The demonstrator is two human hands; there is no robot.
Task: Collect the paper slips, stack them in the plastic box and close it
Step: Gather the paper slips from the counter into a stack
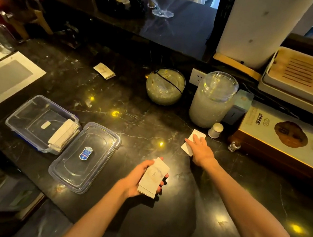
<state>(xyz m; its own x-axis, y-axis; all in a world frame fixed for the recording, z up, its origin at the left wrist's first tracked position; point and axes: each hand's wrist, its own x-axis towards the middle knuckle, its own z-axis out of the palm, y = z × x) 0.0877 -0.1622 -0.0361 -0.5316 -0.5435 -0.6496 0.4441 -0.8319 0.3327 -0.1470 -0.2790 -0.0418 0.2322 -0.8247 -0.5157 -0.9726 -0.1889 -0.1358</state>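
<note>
My left hand (137, 179) holds a small stack of white paper slips (153, 177) above the dark counter. My right hand (200, 148) lies flat on another white slip (187, 150) on the counter, fingers spread over it. A clear plastic box (36, 118) stands open at the left with several slips (64, 135) leaning against its right wall. Its clear lid (85, 158) lies beside it, with a blue label in the middle. One more bunch of slips (104, 70) lies far back on the counter.
A glass bowl (164, 87) and a large glass jar (213, 99) stand behind my right hand, with a small white bottle (215, 130) and a tiny glass (234, 146) close by. A printed carton (283, 138) and trays (309, 79) fill the right side.
</note>
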